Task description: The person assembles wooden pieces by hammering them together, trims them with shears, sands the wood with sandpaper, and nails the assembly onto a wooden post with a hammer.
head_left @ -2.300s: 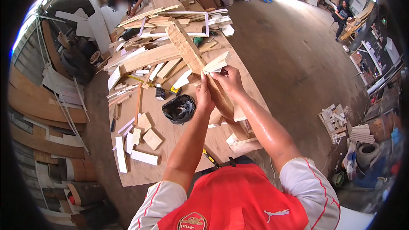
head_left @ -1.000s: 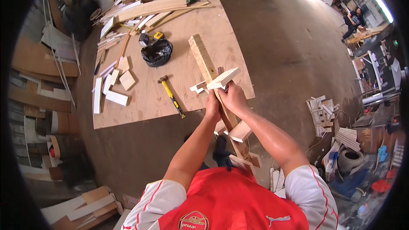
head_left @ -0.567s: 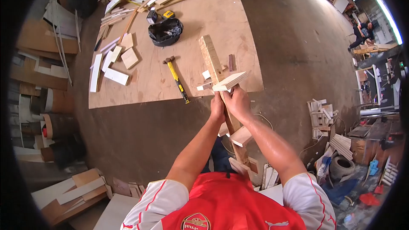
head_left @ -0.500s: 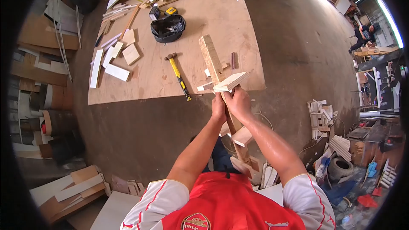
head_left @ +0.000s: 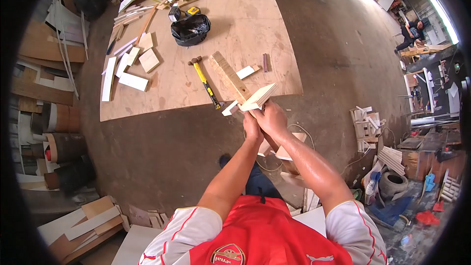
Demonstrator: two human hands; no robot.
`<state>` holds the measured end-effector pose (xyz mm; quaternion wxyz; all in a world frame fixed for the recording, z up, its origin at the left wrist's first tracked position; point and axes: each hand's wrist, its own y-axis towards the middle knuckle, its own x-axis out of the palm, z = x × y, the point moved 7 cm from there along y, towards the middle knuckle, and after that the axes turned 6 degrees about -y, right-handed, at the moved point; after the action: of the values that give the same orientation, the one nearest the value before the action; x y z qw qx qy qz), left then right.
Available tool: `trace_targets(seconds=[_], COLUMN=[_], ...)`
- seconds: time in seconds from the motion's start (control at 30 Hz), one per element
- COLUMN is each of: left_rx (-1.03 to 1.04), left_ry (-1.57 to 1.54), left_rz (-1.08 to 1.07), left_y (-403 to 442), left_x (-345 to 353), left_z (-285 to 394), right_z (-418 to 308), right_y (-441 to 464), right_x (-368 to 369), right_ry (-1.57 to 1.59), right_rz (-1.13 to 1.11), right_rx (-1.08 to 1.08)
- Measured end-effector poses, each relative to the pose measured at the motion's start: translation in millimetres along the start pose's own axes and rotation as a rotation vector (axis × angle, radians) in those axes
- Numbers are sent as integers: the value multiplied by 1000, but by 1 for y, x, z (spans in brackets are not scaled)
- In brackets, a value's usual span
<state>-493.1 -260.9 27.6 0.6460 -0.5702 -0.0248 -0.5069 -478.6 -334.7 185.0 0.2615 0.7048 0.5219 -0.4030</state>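
Left hand (head_left: pixel 251 127) and right hand (head_left: pixel 274 119) close together, clasped round rough, squared wooden post (head_left: pixel 228 75) beside pale, layered-edge block (head_left: pixel 260 96); post's far end over stained wooden table (head_left: pixel 167 100); left of it, hammer (head_left: pixel 205 83) (yellow-black handle, brown head); farther off, crinkled black plastic bag (head_left: pixel 190 32)

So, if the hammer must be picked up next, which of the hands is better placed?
Probably the left hand: the hammer lies to its left, with the handle end nearest it. The right hand is farther away, across the wooden post.
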Motion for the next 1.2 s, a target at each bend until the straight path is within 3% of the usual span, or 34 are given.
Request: trace_targets(seconds=[0.67, 0.93, 1.2], left_rx=[-36, -140, -256], left_ry=[-79, 137, 24], left_rz=[-17, -27, -80], left_y=[-24, -5, 51], left_x=[24, -8, -83], left_z=[82, 45, -5], right_z=[-75, -41, -6], right_y=[27, 9, -5], right_x=[14, 26, 95], right_ry=[-94, -46, -153], right_rz=[-78, -51, -151], right_rx=[-138, -7, 190])
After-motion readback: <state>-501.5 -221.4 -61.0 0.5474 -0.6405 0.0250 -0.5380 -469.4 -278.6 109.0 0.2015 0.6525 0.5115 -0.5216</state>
